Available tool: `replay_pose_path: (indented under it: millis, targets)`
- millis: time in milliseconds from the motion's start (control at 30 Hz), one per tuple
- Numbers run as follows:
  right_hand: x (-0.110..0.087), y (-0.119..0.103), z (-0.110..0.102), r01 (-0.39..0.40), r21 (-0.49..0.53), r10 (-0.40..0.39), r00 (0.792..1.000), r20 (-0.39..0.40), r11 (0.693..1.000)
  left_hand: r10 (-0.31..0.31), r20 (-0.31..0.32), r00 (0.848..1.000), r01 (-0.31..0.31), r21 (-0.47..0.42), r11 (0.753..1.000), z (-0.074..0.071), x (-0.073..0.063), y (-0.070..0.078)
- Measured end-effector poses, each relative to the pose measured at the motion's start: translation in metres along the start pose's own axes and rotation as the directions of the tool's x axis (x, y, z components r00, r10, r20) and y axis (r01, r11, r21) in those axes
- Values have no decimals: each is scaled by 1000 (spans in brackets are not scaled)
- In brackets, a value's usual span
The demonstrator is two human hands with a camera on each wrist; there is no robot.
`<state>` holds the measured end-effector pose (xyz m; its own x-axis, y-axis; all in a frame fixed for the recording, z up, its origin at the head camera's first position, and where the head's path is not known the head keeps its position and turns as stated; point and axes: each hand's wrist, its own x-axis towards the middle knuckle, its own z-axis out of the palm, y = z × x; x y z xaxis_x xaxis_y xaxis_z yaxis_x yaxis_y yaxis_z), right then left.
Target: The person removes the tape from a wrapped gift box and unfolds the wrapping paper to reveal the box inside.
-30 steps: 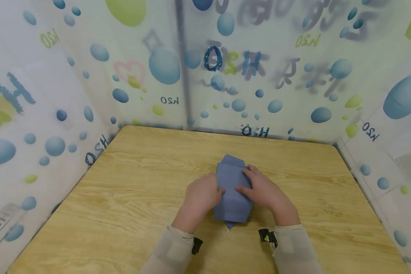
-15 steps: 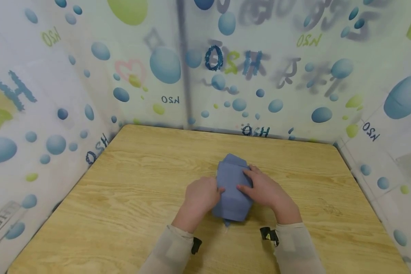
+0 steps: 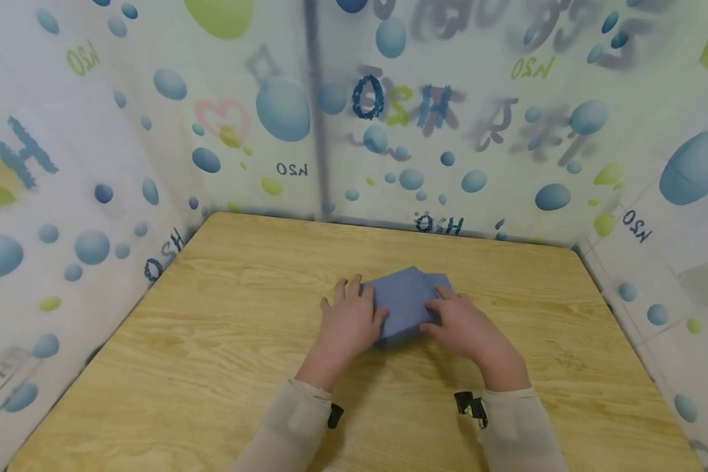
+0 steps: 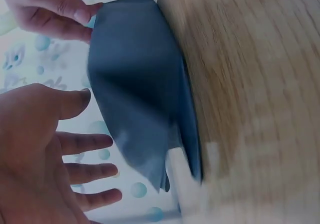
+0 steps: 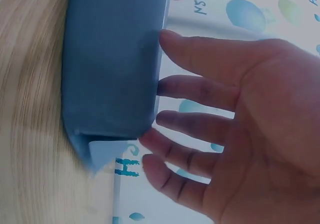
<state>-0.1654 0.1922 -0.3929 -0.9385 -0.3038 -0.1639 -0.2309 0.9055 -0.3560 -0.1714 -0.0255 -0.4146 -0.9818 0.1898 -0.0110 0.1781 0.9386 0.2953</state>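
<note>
A blue package (image 3: 402, 303), box-like and covered in folded paper, lies crosswise on the wooden table. At its left end, my left hand (image 3: 348, 322) has its fingers spread, the thumb at the near-left edge. In the left wrist view the fingers stand apart from the package and a loose paper end hangs from it. My right hand (image 3: 467, 328) touches the right part of the package with thumb and fingertips, its fingers only slightly bent. A pointed paper flap (image 5: 102, 151) sticks out from that end in the right wrist view. The package's underside is hidden.
The wooden table (image 3: 224, 314) has its back edge against a wall (image 3: 478, 144) covered with bubble and lettering prints. More printed walls stand at the left and right. Both wrists carry black camera straps over pale sleeves.
The package has turned from lengthwise to crosswise. My left hand's fingers, curled at its side before, are now spread. The right hand stays on it and has shifted slightly right.
</note>
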Motion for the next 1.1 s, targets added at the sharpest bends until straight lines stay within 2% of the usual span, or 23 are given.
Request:
replay_pose_path:
  millis: [100,233,467,667,833,1100]
  targets:
    - [1,-3,0,4,11,-4,1000,7,1000,8,6,1000,-8,19,1000,0,0,2]
    - [1,-6,1,-3,16,3,1000,14,1000,12,47,999,-14,44,999,-1,-2,4]
    - [4,1,0,-2,8,2,999,-46,1000,51,55,997,-53,40,998,-1,1,3]
    - [12,8,-4,13,-11,-14,996,-90,1000,59,70,996,-59,5,998,-8,18,-2]
    - [17,9,-4,2,42,0,999,-50,999,75,113,991,-78,24,997,-9,33,-6]
    - [29,16,-1,22,107,-21,1000,-8,994,99,183,978,-101,-2,995,-10,42,-7]
